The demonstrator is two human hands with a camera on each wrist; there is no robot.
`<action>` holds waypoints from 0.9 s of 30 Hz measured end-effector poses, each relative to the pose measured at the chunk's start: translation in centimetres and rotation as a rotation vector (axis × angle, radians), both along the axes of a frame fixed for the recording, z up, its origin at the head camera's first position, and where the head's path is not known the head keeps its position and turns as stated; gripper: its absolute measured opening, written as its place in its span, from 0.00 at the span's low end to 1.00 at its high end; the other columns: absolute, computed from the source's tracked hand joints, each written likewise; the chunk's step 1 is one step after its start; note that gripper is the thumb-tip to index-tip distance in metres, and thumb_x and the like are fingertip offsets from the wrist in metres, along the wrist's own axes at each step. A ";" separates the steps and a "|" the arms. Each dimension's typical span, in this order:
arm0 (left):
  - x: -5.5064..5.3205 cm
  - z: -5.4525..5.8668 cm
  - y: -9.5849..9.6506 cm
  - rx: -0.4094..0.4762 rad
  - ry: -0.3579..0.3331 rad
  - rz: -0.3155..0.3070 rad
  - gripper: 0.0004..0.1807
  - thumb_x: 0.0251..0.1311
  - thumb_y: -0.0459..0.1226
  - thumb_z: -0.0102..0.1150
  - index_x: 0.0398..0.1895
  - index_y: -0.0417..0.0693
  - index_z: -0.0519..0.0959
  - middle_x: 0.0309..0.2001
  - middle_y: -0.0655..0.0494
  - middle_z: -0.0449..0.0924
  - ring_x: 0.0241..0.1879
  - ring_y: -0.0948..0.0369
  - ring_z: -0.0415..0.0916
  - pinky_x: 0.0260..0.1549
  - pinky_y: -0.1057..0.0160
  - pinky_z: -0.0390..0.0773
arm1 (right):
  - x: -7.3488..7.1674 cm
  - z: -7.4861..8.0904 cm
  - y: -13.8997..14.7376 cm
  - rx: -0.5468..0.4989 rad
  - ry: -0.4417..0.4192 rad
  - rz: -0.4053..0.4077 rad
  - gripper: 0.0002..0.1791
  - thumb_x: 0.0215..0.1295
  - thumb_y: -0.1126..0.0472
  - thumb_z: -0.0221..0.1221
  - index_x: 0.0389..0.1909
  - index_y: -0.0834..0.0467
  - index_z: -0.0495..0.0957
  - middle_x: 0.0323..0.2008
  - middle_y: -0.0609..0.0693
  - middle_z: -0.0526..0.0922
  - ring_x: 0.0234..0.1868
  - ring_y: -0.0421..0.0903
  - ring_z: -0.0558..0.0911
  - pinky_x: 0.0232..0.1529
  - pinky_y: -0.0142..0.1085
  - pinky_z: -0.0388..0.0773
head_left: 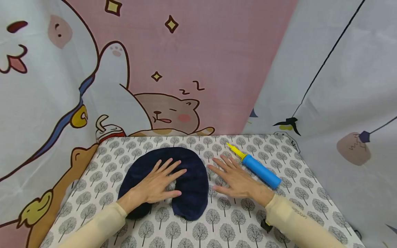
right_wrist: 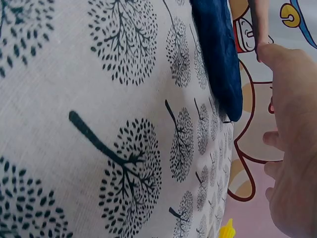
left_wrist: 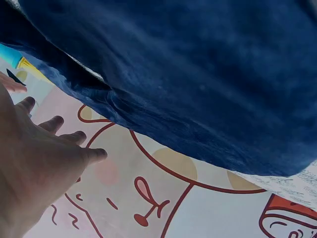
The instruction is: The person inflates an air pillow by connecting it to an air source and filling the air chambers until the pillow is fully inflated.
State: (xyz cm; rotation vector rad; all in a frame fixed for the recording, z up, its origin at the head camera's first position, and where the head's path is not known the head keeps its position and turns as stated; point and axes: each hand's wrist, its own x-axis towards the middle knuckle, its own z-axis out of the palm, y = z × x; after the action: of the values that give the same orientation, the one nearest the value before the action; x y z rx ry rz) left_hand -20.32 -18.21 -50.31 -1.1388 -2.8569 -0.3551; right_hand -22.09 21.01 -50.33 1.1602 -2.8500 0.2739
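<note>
A dark navy U-shaped neck pillow [head_left: 192, 186] lies on the tree-print cloth, its opening toward me. Over its left side and middle gap spreads my left hand [head_left: 158, 184], fingers straight and apart. In the left wrist view the pillow [left_wrist: 198, 89] fills the upper part, with the left hand [left_wrist: 39, 158] at the lower left. To the right of the pillow, my right hand [head_left: 237, 179] is spread with nothing in it. A blue hand pump [head_left: 260, 170] with a yellow nozzle lies just beyond that hand. In the right wrist view the right hand [right_wrist: 297, 134] appears at the right edge.
White cloth [head_left: 198, 234] printed with grey trees covers the table. Behind it hangs a pink and white cartoon curtain [head_left: 217, 69], with more white curtain [head_left: 341, 86] on the right. A small black object [head_left: 265, 225] sits by the right sleeve.
</note>
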 end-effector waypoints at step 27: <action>0.7 -0.7 -5.3 0.092 -0.067 0.239 0.45 0.80 0.64 0.61 0.92 0.61 0.62 0.92 0.43 0.56 0.91 0.33 0.51 0.84 0.21 0.51 | -1.2 -0.5 -3.3 -0.107 -0.052 0.078 0.47 0.83 0.32 0.59 0.91 0.52 0.60 0.90 0.62 0.62 0.88 0.69 0.64 0.86 0.69 0.62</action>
State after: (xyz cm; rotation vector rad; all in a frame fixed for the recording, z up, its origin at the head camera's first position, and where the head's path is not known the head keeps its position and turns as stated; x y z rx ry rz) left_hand -19.59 -23.52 -51.04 -0.7743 -2.9550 -0.5127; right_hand -23.30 17.67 -50.80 1.2632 -2.7974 0.4615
